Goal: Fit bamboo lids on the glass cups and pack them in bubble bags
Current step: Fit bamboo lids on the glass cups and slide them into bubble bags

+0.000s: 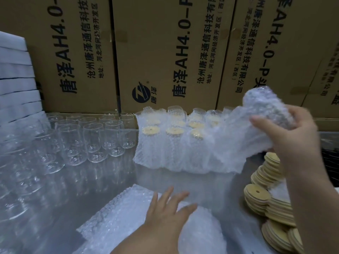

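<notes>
My right hand grips a cup wrapped in a bubble bag, held tilted in the air above the right end of the packed row. Several bagged cups with bamboo lids stand in rows at the middle back of the metal table. My left hand rests with straight fingers on a stack of flat bubble bags near the front. Several bare glass cups stand on the left. Round bamboo lids lie heaped at the right.
Large printed cardboard boxes form a wall right behind the table. A stack of white foam sheets leans at the far left. A dark crate shows at the right edge.
</notes>
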